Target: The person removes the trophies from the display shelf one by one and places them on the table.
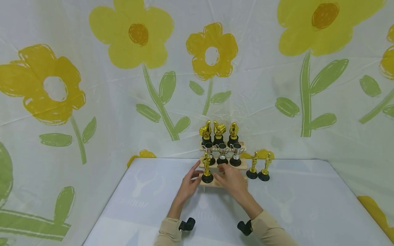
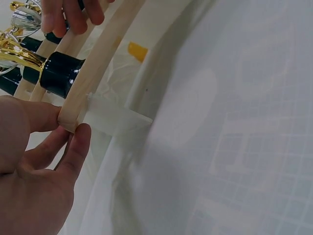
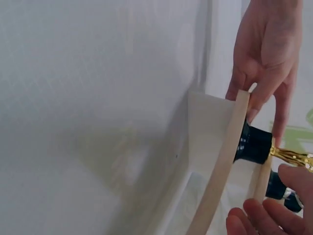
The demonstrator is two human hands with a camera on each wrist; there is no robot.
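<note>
A gold figure trophy (image 1: 206,165) on a black base stands upright at the left of the lowest step of a wooden tiered stand (image 1: 215,183). My left hand (image 1: 188,184) pinches that step's left end between thumb and fingers, plainly seen in the left wrist view on the board's end (image 2: 69,115). Just right of the trophy, my right hand (image 1: 233,179) hovers over the step with loosely bent fingers and holds nothing; in the right wrist view its fingers (image 3: 266,213) are apart from the black base (image 3: 254,143).
Silver cups (image 1: 222,149) line the middle step. Above them stand gold thumbs-up trophies (image 1: 219,130) and another gold trophy (image 1: 233,130). Two gold figure trophies, one left (image 1: 253,165) and one right (image 1: 265,167), stand on the white-covered table (image 1: 295,198). Flowered cloth (image 1: 255,85) hangs behind.
</note>
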